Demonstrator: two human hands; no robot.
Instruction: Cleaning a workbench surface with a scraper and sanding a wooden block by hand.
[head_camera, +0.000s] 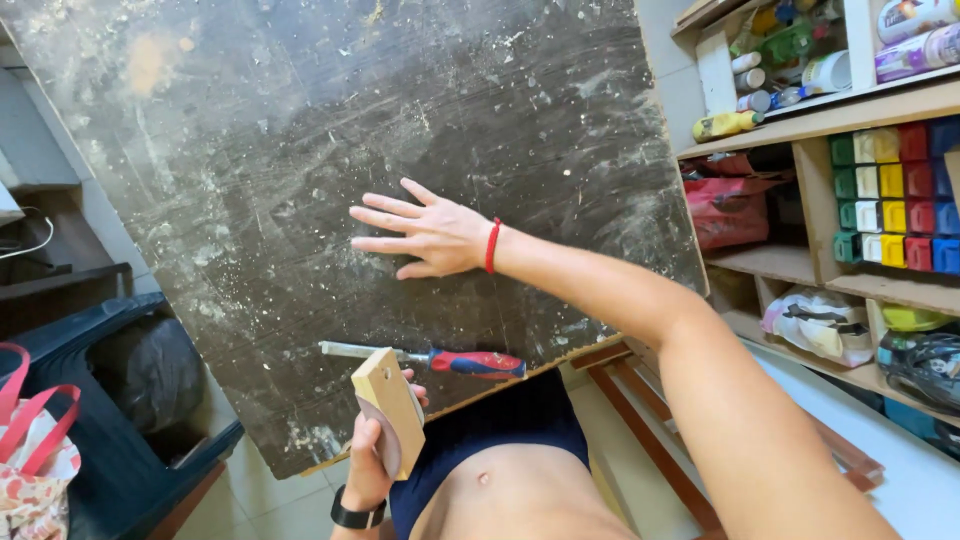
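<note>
Beneath my spread right hand (435, 235) fingers, dusty tabletop (280, 120), left hand (372, 455) fingers clasping wood block (390, 410), chisel (430, 358) just beyond

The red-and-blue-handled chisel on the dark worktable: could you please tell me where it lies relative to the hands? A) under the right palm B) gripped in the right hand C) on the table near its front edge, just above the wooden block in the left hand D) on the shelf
C: the red-and-blue-handled chisel lies free on the dark worktable, beside the pale wooden block held by the left hand; the right hand rests flat farther up.
</note>
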